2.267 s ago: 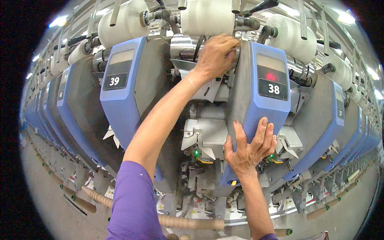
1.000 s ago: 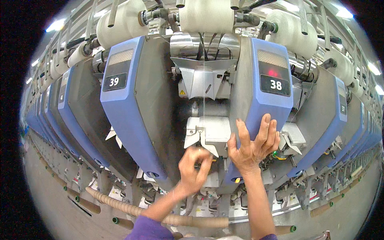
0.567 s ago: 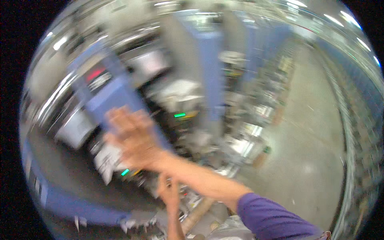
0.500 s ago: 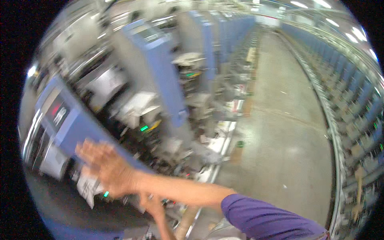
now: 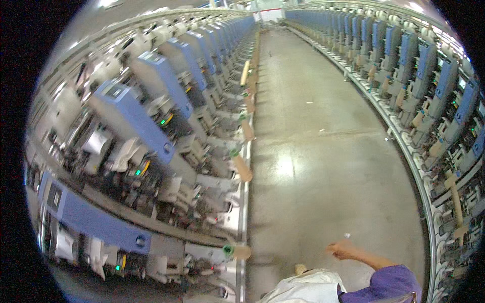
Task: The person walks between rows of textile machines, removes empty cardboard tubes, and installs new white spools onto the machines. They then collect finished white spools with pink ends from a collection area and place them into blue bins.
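My right hand [image 5: 343, 249] hangs over the floor of the aisle, low in the view, its purple sleeve [image 5: 391, 284] behind it. It is away from the machines. Its fingers look bent but are blurred, and whether they hold anything cannot be told. My left hand is out of view. A pale apron [image 5: 308, 287] covers my front at the lower edge. The nearest machine unit on the left has a blue panel [image 5: 101, 214], a lit green display [image 5: 117, 267] and a tan tube with a green end [image 5: 237, 251] at its front.
A long row of blue and grey yarn-winding units, with white yarn packages [image 5: 65, 107] above, lines the left. Another tan tube [image 5: 242, 166] sticks out toward the aisle [image 5: 308, 166]. A matching row [image 5: 423, 65] with a metal rail [image 5: 371, 108] runs along the right. Small white scraps [image 5: 309, 102] lie on the floor.
My right hand has come away from the blue panel on the left and down over the aisle. My left hand has gone out of view. The view has turned and straightened along the aisle.
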`<state>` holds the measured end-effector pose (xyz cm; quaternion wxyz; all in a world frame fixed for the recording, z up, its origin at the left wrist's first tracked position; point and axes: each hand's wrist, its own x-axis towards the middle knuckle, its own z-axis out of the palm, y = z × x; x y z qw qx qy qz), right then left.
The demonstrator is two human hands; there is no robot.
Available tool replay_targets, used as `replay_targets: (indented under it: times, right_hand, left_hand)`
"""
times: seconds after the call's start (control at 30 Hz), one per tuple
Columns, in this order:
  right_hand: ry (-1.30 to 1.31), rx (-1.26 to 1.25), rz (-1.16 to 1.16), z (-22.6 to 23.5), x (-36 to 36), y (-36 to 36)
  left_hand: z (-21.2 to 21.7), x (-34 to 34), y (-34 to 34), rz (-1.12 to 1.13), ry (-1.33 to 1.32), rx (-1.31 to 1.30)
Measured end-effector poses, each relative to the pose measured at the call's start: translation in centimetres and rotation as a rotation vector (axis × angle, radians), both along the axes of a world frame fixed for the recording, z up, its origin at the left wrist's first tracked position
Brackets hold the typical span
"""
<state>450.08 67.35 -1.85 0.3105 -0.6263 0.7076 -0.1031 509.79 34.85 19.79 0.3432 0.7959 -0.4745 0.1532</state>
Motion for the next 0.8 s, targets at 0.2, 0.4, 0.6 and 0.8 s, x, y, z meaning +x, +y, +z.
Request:
replay_targets:
  times: [0.2, 0.4, 0.6, 0.8]
  right_hand:
    - [0.117, -0.374, -0.585, 6.9, -10.3, -7.6]
    - [-0.419, -0.506, -0.042, 5.7, -13.0, -26.2]
    - [-0.506, -0.226, -1.018, -6.5, -24.3, -16.2]
    - [-0.267, 0.527, -2.081, -10.7, -26.6, 7.0]
  left_hand:
    - [-1.2, -17.2, -2.8, -0.401, 0.662, -0.097]
    - [0.0, -39.1, -11.7, -0.883, 0.755, -0.017]
    - [1.3, -63.7, -18.4, -1.291, 0.870, 0.014]
    - [0.8, -89.9, -22.9, -2.188, 0.369, -0.333]
